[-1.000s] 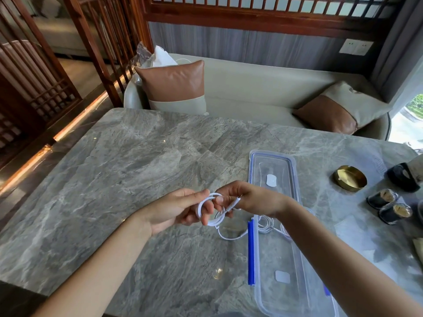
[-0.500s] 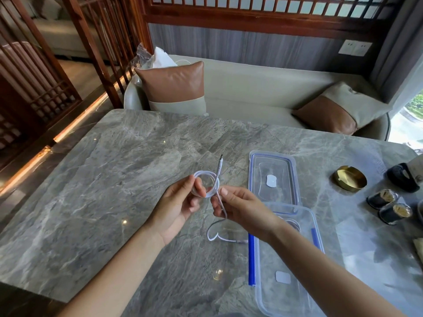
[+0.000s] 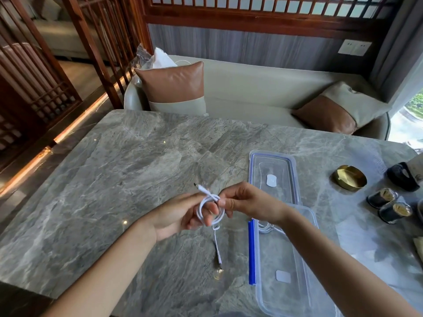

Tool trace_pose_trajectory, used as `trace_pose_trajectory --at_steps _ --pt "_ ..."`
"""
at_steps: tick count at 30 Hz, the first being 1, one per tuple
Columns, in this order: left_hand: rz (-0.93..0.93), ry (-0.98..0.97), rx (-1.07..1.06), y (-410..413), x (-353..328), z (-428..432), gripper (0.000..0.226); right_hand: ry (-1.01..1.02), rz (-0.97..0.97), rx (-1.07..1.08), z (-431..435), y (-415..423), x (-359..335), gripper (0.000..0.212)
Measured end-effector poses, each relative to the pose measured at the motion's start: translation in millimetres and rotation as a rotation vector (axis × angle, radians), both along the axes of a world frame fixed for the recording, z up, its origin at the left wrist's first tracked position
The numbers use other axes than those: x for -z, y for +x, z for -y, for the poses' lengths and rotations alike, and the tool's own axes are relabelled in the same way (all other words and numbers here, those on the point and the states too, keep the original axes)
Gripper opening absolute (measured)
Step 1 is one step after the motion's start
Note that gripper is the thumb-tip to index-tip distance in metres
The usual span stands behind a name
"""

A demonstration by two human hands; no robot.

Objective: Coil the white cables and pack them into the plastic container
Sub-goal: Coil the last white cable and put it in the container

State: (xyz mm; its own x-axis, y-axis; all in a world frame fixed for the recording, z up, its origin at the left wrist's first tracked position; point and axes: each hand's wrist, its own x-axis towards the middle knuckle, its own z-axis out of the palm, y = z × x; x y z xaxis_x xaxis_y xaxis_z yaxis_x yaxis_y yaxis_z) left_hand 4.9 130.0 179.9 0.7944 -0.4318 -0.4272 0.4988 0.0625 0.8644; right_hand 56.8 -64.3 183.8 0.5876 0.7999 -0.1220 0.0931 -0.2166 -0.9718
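Head view: above the counter (image 3: pixel 114 179), the left hand (image 3: pixel 180 216) is palm-up, fingers curled through a coiled white cable (image 3: pixel 210 211). The right hand (image 3: pixel 247 202) pinches the coil's top. One plug dangles. The plastic container (image 3: pixel 295 291) sits just right.

Cable end swung down, coil tightened

The white cable (image 3: pixel 210 211) got wound closer around the left hand (image 3: pixel 180 216) fingers; its plug, earlier pointing up, hung down; right hand (image 3: pixel 247 202) moved onto the loop.
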Motion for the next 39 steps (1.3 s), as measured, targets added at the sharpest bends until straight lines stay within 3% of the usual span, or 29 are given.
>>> trace_pose_trajectory --at_steps 2,6,12,15,20,24,28,32,39 --pt "0.004 0.026 0.011 -0.5 -0.1 -1.1 0.026 -0.048 0.008 -0.055 1.2 3.2 -4.0 0.018" --pt "-0.008 -0.046 0.035 -2.7 2.7 -1.2 0.022 -0.044 -0.029 -0.074 2.8 5.8 -3.6 0.010" --pt "0.001 -0.283 -0.201 -7.3 12.1 3.6 0.024 0.092 -0.128 0.172 -3.5 3.3 11.2 0.018" --pt "0.033 -0.382 -0.352 -6.5 13.8 5.4 0.027 0.115 -0.155 0.198 -6.0 1.1 12.6 0.012" --pt "0.104 -0.415 -0.514 -14.2 27.2 17.8 0.025 0.094 -0.177 0.285 -18.7 -2.5 17.5 0.024" --pt "0.047 -0.415 -0.339 -20.0 25.8 16.7 0.021 -0.009 -0.064 0.210 -18.6 -0.2 13.5 0.027" --pt "-0.146 -0.438 -0.169 -16.9 20.8 4.1 0.036 -0.171 0.150 -0.004 -12.3 5.2 -0.5 0.023" --pt "-0.051 -0.127 -0.100 -14.9 15.6 2.6 0.041 -0.351 0.353 -0.106 -14.0 6.5 -9.8 0.020" --pt "0.079 -0.117 -0.162 -11.8 6.1 4.0 0.033 -0.217 0.179 -0.007 -17.8 1.8 -21.1 0.018"
